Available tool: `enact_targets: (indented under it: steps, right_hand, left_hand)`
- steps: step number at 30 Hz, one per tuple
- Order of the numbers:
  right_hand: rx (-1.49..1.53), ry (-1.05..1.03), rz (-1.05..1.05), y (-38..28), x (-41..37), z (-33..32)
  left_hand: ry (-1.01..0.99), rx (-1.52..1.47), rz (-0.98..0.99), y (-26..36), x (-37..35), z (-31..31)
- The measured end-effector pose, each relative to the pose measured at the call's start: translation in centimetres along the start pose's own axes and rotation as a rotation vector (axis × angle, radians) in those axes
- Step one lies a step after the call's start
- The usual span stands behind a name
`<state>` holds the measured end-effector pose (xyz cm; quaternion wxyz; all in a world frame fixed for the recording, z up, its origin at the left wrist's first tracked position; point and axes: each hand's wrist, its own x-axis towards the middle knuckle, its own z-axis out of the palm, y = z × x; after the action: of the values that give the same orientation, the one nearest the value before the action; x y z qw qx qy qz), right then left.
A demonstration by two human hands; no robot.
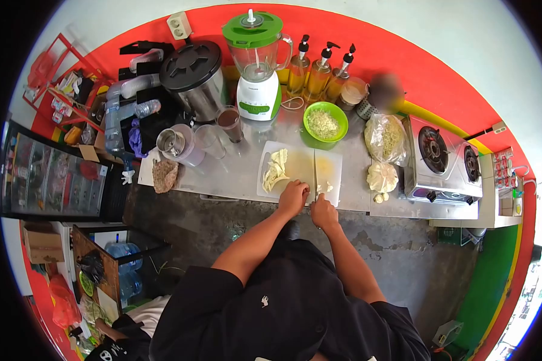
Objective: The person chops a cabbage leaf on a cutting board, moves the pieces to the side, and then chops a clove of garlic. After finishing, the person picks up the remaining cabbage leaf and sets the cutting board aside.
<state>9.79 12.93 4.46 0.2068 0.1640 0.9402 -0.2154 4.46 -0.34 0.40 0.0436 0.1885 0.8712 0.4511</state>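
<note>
A white cutting board (298, 157) lies on the steel counter in front of me. My right hand (324, 213) is closed around the handle of a knife (315, 171), whose blade points away from me across the board. Just left of the blade, my left hand (294, 197) rests on the board with curled fingers; what they press on, if anything, is hidden. Pale cabbage leaves (276, 170) are heaped on the board's left side. Small cut bits (326, 187) lie right of the blade. Behind the board, a green bowl (323, 142) holds finely chopped pale pieces.
A blender (258, 90) and several pump bottles (319, 75) line the wall. Right of the board are a plastic bag of shreds (385, 139), a pale bulb-shaped bundle (382, 178) and a gas stove (442, 159). A metal canister (193, 81) and cups (209, 141) stand left. Another person's arm (111, 331) shows lower left.
</note>
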Motion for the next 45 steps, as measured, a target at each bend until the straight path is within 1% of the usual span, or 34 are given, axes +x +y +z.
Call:
enact_targets:
  steps: [4,7,9,11,14,15,18,21,28,30,35,37,38,40,44,45]
  right_hand:
    - [-0.015,-0.033,-0.044,-0.1,-0.4,0.8]
    - [-0.018,-0.076,-0.075,-0.1,-0.7,0.2]
    - [-0.073,-0.095,-0.107,0.3,-0.3,-0.2]
    - [-0.134,-0.132,-0.143,0.7,-0.1,-0.2]
    - [-0.099,-0.192,-0.152,1.1,-0.2,-0.6]
    - [-0.108,-0.198,-0.159,1.4,0.0,-0.5]
    - [-0.116,-0.221,-0.189,1.9,0.7,-0.5]
    - [-0.114,-0.240,-0.241,2.5,1.1,-1.3]
    - [-0.063,-0.227,-0.247,2.6,0.8,-0.9]
    - [-0.100,-0.238,-0.287,2.3,1.0,-1.5]
    - [-0.095,-0.250,-0.237,1.8,0.7,-1.6]
    - [-0.090,-0.246,-0.217,1.7,0.6,-1.1]
    - [-0.081,-0.229,-0.208,1.6,0.8,-0.9]
    - [-0.071,-0.214,-0.193,1.3,0.9,-1.1]
    - [-0.095,-0.252,-0.194,1.2,0.8,-1.5]
    - [-0.100,-0.256,-0.194,1.3,0.6,-1.4]
  left_hand:
    - [-0.009,0.042,-0.020,-0.2,0.0,0.6]
    - [0.093,0.092,0.003,0.2,-0.1,1.2]
    - [0.087,0.123,-0.031,0.5,-0.2,1.5]
    - [0.127,0.134,-0.044,0.8,-0.4,1.7]
    - [0.157,0.142,-0.138,1.6,-0.5,2.2]
    - [0.166,0.139,-0.148,1.7,-0.6,2.6]
    - [0.274,0.116,-0.147,1.8,-0.9,3.3]
    - [0.257,0.094,-0.166,2.0,-1.0,3.2]
    - [0.335,0.105,-0.181,2.3,-1.2,3.7]
    - [0.311,0.116,-0.190,2.3,-1.4,3.5]
    - [0.266,0.127,-0.201,1.9,-1.1,3.2]
    - [0.287,0.079,-0.140,1.0,-1.2,3.0]
    - [0.278,0.077,-0.140,0.5,-1.3,2.8]
    - [0.229,-0.076,-0.103,0.0,-1.3,2.3]
    - [0.167,-0.082,-0.081,-0.3,-1.0,1.5]
    - [0.160,-0.072,-0.109,-0.2,-1.0,1.5]
